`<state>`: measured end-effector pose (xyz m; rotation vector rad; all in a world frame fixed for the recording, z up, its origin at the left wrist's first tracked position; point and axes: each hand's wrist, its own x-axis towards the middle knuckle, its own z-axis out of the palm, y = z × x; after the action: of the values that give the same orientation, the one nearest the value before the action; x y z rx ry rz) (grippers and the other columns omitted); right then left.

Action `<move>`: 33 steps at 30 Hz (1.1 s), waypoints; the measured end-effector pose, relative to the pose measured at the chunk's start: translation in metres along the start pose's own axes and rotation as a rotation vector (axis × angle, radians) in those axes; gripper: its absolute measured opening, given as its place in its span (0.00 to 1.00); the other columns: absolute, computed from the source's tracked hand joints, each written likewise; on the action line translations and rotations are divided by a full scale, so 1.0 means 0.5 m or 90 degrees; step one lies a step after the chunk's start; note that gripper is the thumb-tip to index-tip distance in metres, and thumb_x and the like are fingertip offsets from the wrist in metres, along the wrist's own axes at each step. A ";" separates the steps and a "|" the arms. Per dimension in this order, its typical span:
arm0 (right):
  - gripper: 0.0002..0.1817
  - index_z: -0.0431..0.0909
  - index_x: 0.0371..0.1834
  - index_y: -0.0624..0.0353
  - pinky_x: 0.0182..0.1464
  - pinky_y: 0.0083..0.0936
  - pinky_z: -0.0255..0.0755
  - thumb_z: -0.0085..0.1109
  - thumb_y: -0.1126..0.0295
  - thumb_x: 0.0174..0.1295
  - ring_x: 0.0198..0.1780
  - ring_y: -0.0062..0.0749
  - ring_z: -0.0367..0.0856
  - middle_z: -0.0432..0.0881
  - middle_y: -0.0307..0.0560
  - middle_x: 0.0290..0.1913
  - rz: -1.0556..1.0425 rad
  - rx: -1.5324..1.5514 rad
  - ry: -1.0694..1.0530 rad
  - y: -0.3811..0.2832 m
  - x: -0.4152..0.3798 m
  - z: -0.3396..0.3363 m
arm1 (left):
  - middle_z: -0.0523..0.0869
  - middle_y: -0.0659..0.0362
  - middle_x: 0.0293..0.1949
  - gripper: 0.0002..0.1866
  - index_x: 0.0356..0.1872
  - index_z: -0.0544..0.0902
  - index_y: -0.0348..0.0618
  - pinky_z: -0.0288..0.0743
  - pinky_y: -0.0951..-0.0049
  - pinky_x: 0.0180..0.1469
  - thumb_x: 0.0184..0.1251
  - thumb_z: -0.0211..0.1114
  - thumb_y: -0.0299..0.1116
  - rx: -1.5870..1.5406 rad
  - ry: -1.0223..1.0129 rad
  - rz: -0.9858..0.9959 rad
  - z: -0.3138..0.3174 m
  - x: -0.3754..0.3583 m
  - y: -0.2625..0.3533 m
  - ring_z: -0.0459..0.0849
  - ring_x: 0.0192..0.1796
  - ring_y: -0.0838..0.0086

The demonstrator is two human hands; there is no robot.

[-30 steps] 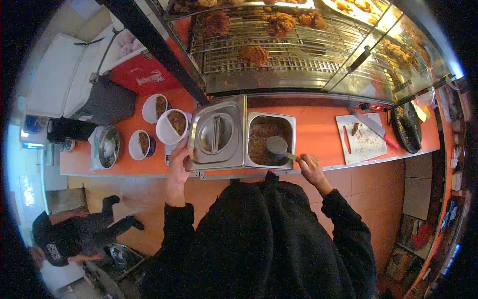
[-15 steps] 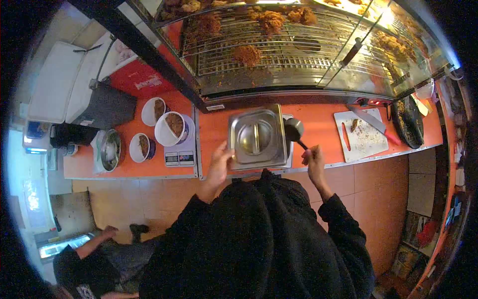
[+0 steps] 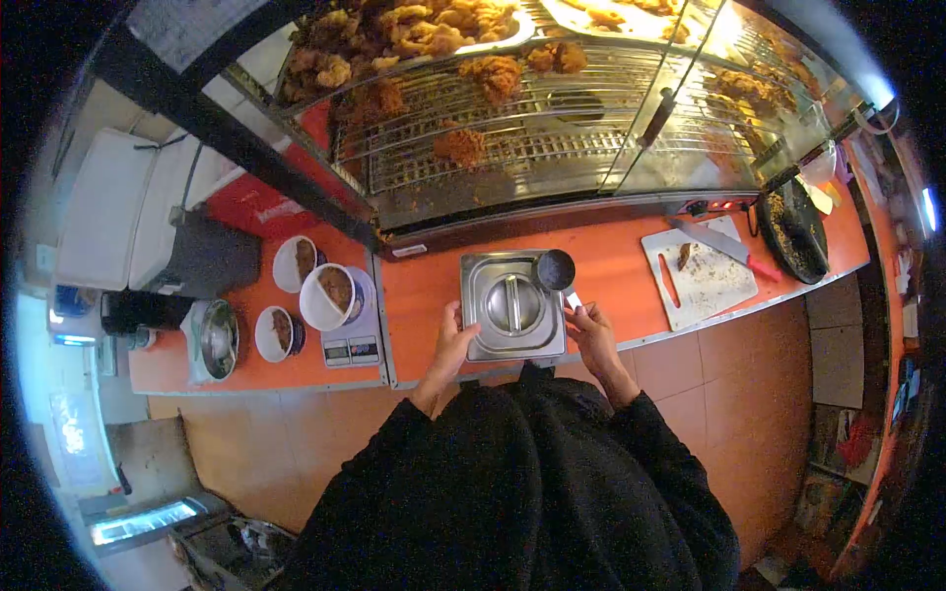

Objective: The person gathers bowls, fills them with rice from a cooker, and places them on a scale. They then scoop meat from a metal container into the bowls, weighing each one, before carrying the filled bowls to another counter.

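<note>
A steel pan with a handled lid (image 3: 512, 307) stands on the orange counter in front of the person's body. At its left edge is my left hand (image 3: 456, 340), thumb and fingers apart, touching the rim. A dark ladle or scoop (image 3: 554, 270) rests over the back right corner of the pan. My right hand (image 3: 593, 338) is at the pan's right side, its fingers closed around the ladle's handle, with a small white piece beside the fingertips.
Left are a scale (image 3: 351, 347) bearing a bowl (image 3: 331, 297), two more bowls (image 3: 274, 334) and a metal bowl (image 3: 219, 340). Right lie a cutting board (image 3: 698, 272), a knife (image 3: 724, 244) and a black pan (image 3: 793, 231). A glass food cabinet (image 3: 512, 192) spans the back.
The lidded pan now sits lower and level. The ladle has moved left over its corner, and my right hand has come in closer. The person at the lower left is out of view.
</note>
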<state>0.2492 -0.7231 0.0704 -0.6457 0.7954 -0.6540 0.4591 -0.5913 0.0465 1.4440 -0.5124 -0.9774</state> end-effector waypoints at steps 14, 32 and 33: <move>0.06 0.63 0.27 0.53 0.50 0.31 0.66 0.40 0.69 0.61 0.51 0.37 0.69 0.67 0.54 0.53 -0.227 0.172 -0.149 -0.291 -0.043 0.119 | 0.75 0.57 0.38 0.37 0.59 0.54 0.47 0.73 0.80 0.36 0.44 0.59 0.23 -0.135 -0.072 0.068 0.127 0.088 0.356 0.76 0.33 0.77; 0.03 0.63 0.31 0.53 0.44 0.32 0.71 0.40 0.69 0.61 0.46 0.41 0.73 0.72 0.57 0.45 -0.219 0.090 -0.025 -0.299 -0.090 -0.010 | 0.75 0.59 0.31 0.21 0.43 0.66 0.43 0.73 0.69 0.38 0.43 0.57 0.17 -0.634 -0.030 0.136 0.217 0.413 0.323 0.77 0.33 0.70; 0.03 0.63 0.31 0.53 0.43 0.32 0.71 0.40 0.69 0.61 0.45 0.41 0.74 0.72 0.58 0.44 -0.215 0.088 -0.015 -0.296 -0.095 -0.015 | 0.76 0.59 0.31 0.19 0.41 0.68 0.41 0.73 0.70 0.38 0.44 0.57 0.18 -0.645 -0.040 0.113 0.216 0.412 0.328 0.77 0.33 0.70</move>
<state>0.1768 -0.7831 0.1946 -0.6659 0.6182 -0.9980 0.5235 -0.8430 0.1629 0.4513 -0.1246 -0.9283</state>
